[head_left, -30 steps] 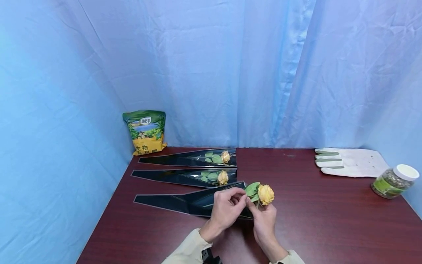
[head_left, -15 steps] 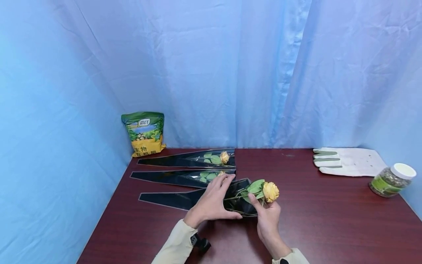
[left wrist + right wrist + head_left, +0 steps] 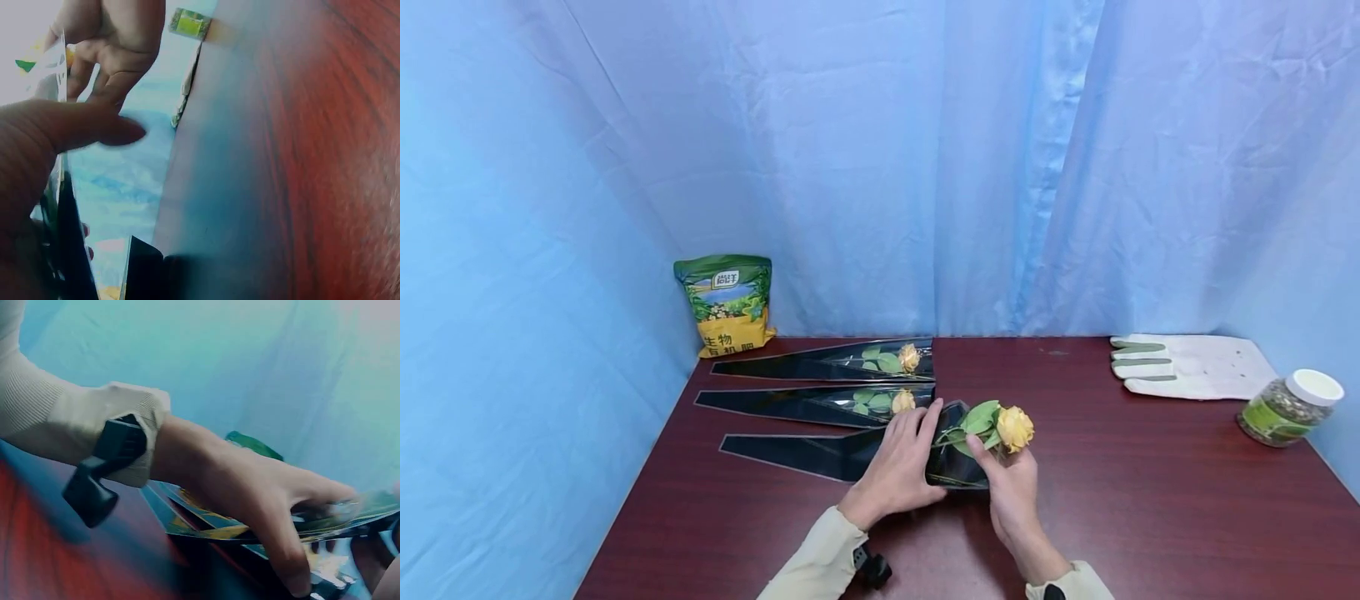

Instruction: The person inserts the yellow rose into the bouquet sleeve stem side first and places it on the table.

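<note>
A yellow rose [image 3: 1015,429] with green leaves lies partly over the mouth of a black flower sleeve [image 3: 805,454]. My right hand [image 3: 1017,498] holds the rose just below its bloom, thumb on top by the leaves. Across the wide part of the sleeve, my left hand [image 3: 901,468] grips it, fingers at the far edge and thumb at the near edge. The right wrist view shows the left hand [image 3: 244,481] spanning the sleeve from its side. The stem's lower part is hidden by the left hand and the sleeve.
Behind lie two black sleeves, the far sleeve [image 3: 790,363] and the middle sleeve [image 3: 775,402], each with a yellow rose inside. A green and yellow bag [image 3: 726,304] stands back left. White gloves [image 3: 1202,367] and a lidded jar [image 3: 1290,410] sit at right.
My left hand left its pinch near the leaves, spread over the sleeve, then closed in on its edges. The right hand shifted slightly right with the rose. The sleeve's narrow end slid right.
</note>
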`<state>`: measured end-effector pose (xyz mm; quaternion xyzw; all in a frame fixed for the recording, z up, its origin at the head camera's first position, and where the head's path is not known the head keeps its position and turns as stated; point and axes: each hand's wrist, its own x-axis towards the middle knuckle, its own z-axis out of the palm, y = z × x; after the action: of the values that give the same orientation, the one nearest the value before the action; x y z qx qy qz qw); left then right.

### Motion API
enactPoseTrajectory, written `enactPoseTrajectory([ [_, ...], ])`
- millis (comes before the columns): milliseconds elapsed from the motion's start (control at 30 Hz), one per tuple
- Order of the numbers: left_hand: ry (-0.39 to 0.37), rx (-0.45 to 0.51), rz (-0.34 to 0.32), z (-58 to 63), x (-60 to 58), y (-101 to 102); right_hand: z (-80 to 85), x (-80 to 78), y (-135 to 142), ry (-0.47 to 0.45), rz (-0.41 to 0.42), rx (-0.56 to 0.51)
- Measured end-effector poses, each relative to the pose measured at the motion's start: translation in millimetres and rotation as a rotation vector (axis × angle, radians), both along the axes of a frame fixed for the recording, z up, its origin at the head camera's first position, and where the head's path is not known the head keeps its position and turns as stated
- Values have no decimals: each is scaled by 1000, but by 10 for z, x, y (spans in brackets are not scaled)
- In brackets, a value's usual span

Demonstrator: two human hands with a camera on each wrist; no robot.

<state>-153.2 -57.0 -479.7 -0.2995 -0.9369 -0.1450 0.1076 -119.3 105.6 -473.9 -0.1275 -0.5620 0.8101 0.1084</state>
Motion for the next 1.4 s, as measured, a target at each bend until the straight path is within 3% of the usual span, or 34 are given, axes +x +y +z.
enactPoseTrajectory([
  [200, -67, 47, 46, 32, -33, -46, 141, 3, 205, -57, 266, 173],
  [567, -101, 61, 67, 67, -85, -107, 390, -21, 693, -28, 457, 451],
  [900, -112, 50, 46, 60, -77, -96, 452, 3, 964, 119, 617, 387],
  [1067, -89, 35, 32, 74, -66, -92, 437, -10, 993, 161, 640, 390],
  [1233, -59, 33, 23, 84, -51, -76, 408, -16, 983, 188, 610, 418],
  [1400, -74, 31, 22, 93, -36, -62, 402, -16, 929, 152, 492, 587],
])
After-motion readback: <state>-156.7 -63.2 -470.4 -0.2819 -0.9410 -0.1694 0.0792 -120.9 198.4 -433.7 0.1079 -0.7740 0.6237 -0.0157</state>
